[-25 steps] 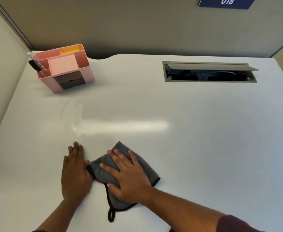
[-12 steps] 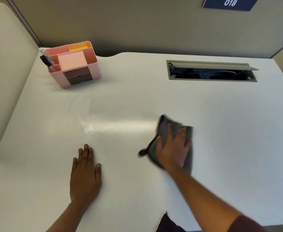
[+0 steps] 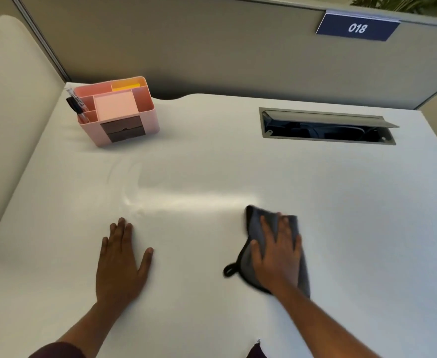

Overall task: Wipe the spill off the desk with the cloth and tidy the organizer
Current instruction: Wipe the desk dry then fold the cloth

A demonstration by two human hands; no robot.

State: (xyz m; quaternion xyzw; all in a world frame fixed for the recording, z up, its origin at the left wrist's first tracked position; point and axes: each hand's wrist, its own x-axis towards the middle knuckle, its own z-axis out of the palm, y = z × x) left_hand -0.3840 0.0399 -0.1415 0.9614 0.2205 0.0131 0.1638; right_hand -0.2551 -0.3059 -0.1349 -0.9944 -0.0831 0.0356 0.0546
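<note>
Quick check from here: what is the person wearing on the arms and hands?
Both hands are bare: no gloves, rings or watch visible on the left hand or right hand. Forearms are uncovered. A dark maroon sleeve shows at the left arm's bottom edge.

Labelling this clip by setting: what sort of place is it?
Most likely an office cubicle workstation: a white desk enclosed by partition panels, a numbered sign reading 018, and a cable hatch set into the desktop.
</note>
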